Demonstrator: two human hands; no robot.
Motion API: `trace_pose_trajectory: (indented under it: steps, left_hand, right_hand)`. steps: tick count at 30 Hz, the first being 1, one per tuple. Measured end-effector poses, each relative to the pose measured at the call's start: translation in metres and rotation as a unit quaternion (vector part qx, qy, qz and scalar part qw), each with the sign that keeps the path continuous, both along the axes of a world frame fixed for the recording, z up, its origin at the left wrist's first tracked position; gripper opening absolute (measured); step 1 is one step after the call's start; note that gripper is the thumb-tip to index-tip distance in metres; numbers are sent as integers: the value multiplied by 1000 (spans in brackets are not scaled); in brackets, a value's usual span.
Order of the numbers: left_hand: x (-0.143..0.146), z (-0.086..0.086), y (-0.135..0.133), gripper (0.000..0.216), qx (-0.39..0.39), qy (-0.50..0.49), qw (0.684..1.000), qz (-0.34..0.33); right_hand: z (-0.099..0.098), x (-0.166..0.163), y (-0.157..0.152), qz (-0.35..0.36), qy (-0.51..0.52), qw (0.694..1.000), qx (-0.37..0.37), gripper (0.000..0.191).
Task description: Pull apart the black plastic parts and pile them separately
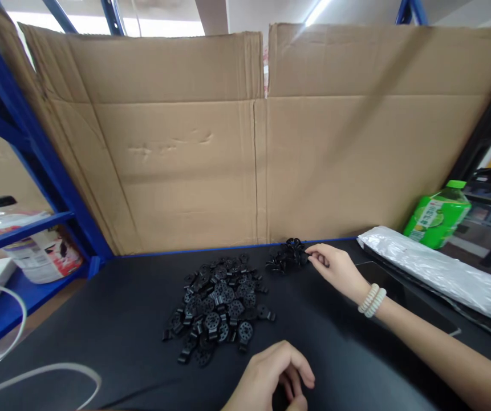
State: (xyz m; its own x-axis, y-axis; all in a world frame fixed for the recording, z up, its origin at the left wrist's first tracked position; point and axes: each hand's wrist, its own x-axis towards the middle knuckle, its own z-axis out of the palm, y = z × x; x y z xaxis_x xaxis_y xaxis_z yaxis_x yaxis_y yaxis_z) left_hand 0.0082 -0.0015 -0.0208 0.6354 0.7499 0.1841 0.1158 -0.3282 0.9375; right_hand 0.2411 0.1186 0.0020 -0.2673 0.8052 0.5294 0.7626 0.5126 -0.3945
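Observation:
My right hand (333, 267), with two pale bead bracelets at the wrist, reaches to a small heap of black plastic parts (288, 256) near the back of the table. Its thumb and fingertips are pinched together at the heap's right edge; what they grip is too dark to make out. My left hand (271, 377) is curled near the front edge, partly cut off by the frame. Something dark shows under its fingers, its kind hidden. Between the hands and to the left spreads a larger pile of black round parts with holes and short tabs (222, 305).
Cardboard panels (177, 171) wall off the back of the black table (112, 319). At right lie a flat dark panel (403, 291), a silvery wrapped bundle (442, 268) and a green bottle (437, 217). A white cable (57, 368) loops at left, near a large jar (35, 245) on a blue shelf.

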Motion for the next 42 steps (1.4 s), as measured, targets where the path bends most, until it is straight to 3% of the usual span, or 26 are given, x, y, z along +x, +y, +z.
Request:
trace_pose_trajectory:
  steps: [4,8,13,17,21,27,33,38,42]
  left_hand:
    - [1,5,-4,29,25,35,999,7]
    - [7,12,-14,30,74,88,991,65]
    - [20,18,-21,28,67,136,983,105]
    - [24,15,-20,27,58,126,982,126]
    - [23,12,-16,26,44,105,986,124]
    - [20,12,-14,31,48,111,986,113]
    - [12,0,-5,25,64,96,991,71]
    - [9,-4,1,12,29,80,995,55]
    - [11,1,-3,22,40,87,994,57]
  right_hand:
    - [0,2,6,6,-64,997,-50,30]
    - [7,-7,7,-40,-112,990,-71,19]
    - [13,-16,15,-88,-150,979,-102,31]
    - [13,-14,17,-79,-143,978,-127,25]
    - [15,-4,13,-66,-121,983,-124,17]
    - [12,-2,16,-59,-105,985,-123,22]
    - [8,-6,32,-36,-87,985,-148,14]
    - [21,7,37,10,-88,983,-161,22]
    - [37,15,29,25,-126,985,-115,19]
